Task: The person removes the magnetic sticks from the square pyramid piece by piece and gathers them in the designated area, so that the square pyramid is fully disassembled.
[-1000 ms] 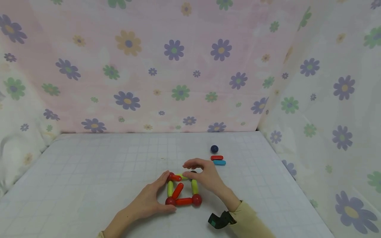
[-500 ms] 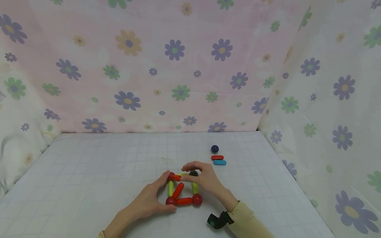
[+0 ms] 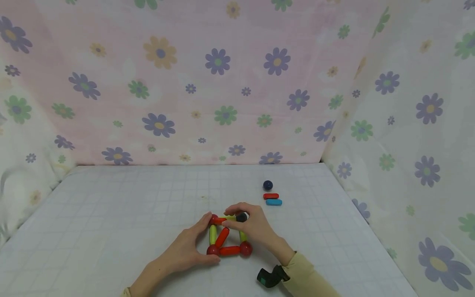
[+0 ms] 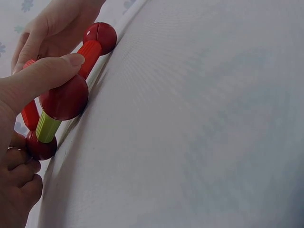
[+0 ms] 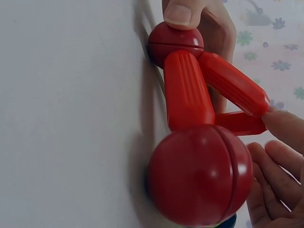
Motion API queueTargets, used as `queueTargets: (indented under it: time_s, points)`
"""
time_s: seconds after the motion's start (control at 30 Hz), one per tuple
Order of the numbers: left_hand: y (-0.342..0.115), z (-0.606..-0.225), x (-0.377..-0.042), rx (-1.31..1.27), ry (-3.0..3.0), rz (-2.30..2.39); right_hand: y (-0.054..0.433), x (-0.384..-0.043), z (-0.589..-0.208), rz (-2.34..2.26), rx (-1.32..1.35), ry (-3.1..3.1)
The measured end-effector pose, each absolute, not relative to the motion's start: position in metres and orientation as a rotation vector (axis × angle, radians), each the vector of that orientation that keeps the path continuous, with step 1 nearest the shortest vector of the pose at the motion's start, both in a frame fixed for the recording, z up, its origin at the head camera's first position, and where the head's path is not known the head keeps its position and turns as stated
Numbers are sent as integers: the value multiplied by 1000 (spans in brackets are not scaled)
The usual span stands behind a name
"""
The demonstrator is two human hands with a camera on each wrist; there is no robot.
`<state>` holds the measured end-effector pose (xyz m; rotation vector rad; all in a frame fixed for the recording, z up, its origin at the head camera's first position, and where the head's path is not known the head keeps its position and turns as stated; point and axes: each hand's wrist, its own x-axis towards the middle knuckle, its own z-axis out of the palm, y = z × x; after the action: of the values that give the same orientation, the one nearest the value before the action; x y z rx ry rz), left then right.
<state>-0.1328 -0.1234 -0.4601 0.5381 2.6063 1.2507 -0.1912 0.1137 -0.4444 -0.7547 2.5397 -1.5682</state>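
Observation:
A square frame of toy building balls and rods lies on the table, its yellow-green rod (image 3: 212, 235) and front red rod (image 3: 230, 250) joining dark red balls. My left hand (image 3: 185, 246) grips its left side, thumb at the near-left ball (image 3: 213, 250), curled fingers at the far-left ball (image 4: 42, 145). From those two balls, two further red rods slant inward: the near one (image 5: 235, 83) and the far one (image 5: 241, 123). Where their tips come together, my right hand (image 3: 256, 224) touches with its thumb. Its other fingers stay loosely bent and apart from the rods. A black ball (image 3: 241, 217) forms the far-right corner.
Beyond my right hand lie a loose dark blue ball (image 3: 268, 185), a red rod (image 3: 271, 196) and a blue rod (image 3: 273, 202). A black wrist device (image 3: 272, 276) hangs by the right sleeve. Flowered cloth (image 3: 200, 103) walls the table's back and sides.
My right hand has shifted slightly left and down, its thumb now covering the far red rod's tip. More of the black corner ball shows. The left hand keeps its place.

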Motion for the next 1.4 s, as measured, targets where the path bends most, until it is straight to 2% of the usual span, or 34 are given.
queueTargets:
  time_s: [0.87,1.4]
  points:
    - [-123,-461,-134,522,2612,1245,119,-197,-450,-1524,-878,2595]
    - [-122,-463,-134,523,2622,1243,115,-194,-452,-1560,-823,2571]
